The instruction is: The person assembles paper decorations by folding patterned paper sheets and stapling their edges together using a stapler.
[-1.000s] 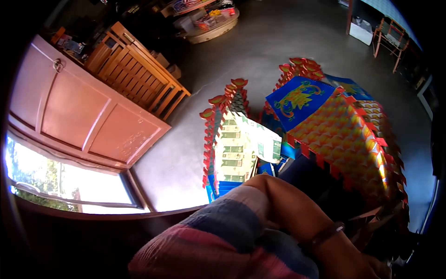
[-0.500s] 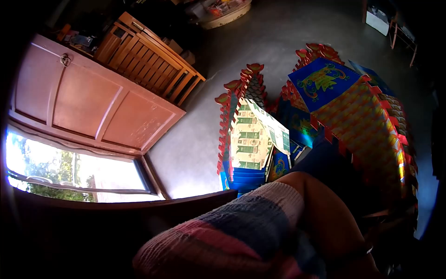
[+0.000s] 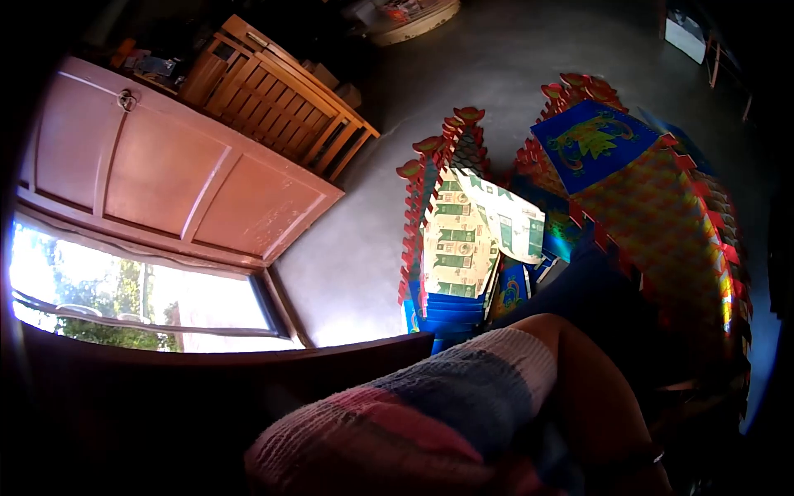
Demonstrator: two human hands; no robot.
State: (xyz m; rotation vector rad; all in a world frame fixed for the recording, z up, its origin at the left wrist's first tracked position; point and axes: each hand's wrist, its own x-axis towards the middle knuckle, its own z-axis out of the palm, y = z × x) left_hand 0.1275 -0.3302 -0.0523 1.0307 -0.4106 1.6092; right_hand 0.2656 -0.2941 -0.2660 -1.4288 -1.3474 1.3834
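My left arm, in a striped knit sleeve (image 3: 463,388), crosses the lower middle of the view. Past the cuff, the bare forearm (image 3: 600,397) bends down to the right into shadow, with a thin band at its lower end. Neither of my hands shows. Just beyond the arm stand decorated paper pieces: a blue panel with a gold-green motif (image 3: 591,145), a scale-patterned panel (image 3: 662,223) edged in red, and a white-and-green printed sheet (image 3: 455,240) above blue folded layers (image 3: 455,314). A dark blue shape (image 3: 579,281) lies between them, perhaps my clothed leg.
A pink panelled door (image 3: 165,165) fills the left, with a wooden slatted rack (image 3: 281,99) behind it. Bright window panes (image 3: 124,298) lie below. Grey floor (image 3: 347,240) runs between. At the top are a round tub (image 3: 418,23) and a white box (image 3: 685,37).
The view has shifted slightly, so the door, rack and paper pieces sit a little further right. The loose flap of the printed sheet looks more bent. My arm keeps nearly the same pose.
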